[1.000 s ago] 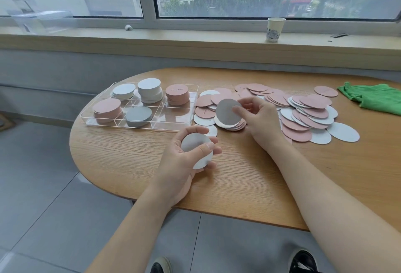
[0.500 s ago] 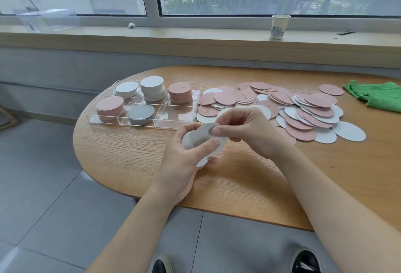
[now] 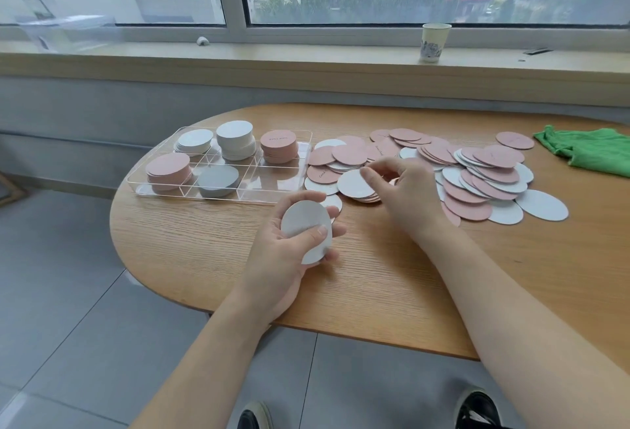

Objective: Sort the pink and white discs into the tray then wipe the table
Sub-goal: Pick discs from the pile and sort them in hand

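My left hand (image 3: 289, 251) grips a small stack of white discs (image 3: 305, 225) above the table's front left part. My right hand (image 3: 407, 190) is at the near edge of the loose pile of pink and white discs (image 3: 484, 172), its curled fingers on the rim of a white disc (image 3: 353, 184) that lies on a few pink ones. The clear tray (image 3: 204, 195) stands at the left with two white stacks (image 3: 235, 140), two pink stacks (image 3: 279, 147) and a greyish-white stack (image 3: 218, 181). Its front right compartment holds nothing.
A green cloth (image 3: 593, 150) lies crumpled at the table's far right. A paper cup (image 3: 434, 41) stands on the window sill behind. The wooden table (image 3: 375, 292) has a rounded left end, with tiled floor below it.
My right hand took a white disc from the pile, laid it on the stack in my left hand, then went back to the pile. My left hand stayed put.
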